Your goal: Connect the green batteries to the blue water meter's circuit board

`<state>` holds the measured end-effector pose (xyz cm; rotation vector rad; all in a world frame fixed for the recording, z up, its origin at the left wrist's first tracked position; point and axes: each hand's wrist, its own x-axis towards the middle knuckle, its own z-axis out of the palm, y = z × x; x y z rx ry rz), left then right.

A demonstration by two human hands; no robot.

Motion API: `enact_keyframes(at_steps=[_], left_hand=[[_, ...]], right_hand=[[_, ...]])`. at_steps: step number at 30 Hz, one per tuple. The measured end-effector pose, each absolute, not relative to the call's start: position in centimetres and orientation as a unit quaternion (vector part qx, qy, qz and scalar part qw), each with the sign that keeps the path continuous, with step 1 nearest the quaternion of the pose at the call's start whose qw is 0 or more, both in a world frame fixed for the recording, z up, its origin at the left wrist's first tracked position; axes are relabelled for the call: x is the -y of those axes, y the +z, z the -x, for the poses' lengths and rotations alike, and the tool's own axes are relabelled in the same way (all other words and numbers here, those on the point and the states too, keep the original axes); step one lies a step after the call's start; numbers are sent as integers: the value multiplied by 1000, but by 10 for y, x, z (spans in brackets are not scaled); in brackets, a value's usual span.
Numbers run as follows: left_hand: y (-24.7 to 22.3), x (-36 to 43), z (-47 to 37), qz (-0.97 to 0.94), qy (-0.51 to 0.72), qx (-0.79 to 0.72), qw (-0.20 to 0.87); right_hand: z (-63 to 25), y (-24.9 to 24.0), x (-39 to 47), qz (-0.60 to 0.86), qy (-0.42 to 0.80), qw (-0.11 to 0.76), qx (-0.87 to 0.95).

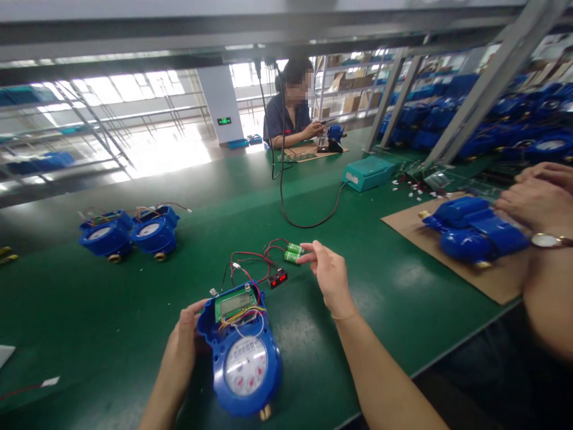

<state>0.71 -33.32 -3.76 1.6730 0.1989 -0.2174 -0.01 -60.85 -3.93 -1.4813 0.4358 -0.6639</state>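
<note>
A blue water meter [248, 364] lies dial up on the bench in front of me, its upper compartment uncovered. Inside that compartment sits a green circuit board with a small display [233, 305] and several coloured wires. My left hand [181, 346] grips the meter's left side, some fingers hidden behind the casing. Red and black wires run from the meter to a small black module [277, 279] with lit red digits, and on to two green batteries [292, 253]. My right hand [329, 276] has its fingertips closed at the right ends of these batteries.
Two blue meters [154, 232] stand at left on the green bench [89, 310]. A teal box [367, 173] with a black cable lies farther back. At right, a co-worker's hands [539, 194] are by a blue meter [478, 230] on cardboard. Another person [290, 113] sits opposite.
</note>
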Motion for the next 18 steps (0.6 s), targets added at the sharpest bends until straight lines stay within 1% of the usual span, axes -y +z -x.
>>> enact_keyframes(at_steps=[3,6,11,14,18], left_hand=[[-37,334,-9,-741,-104,-96,656],[-37,330,-14,-733,-65,-110,668],[-36,316,-21,-663,-1,-158,732],[-34,311,-22,-609,5,-197,768],[-31,310,-21,-573,3,-228,787]], right_hand=[[-3,-39,609,612,-325,692,-201],[-5,-39,608,572,-344,711,-220],[-8,-39,609,514,-344,743,-256],[-9,-40,611,499,-338,751,-270],[-9,-41,612,480,-342,759,-278]])
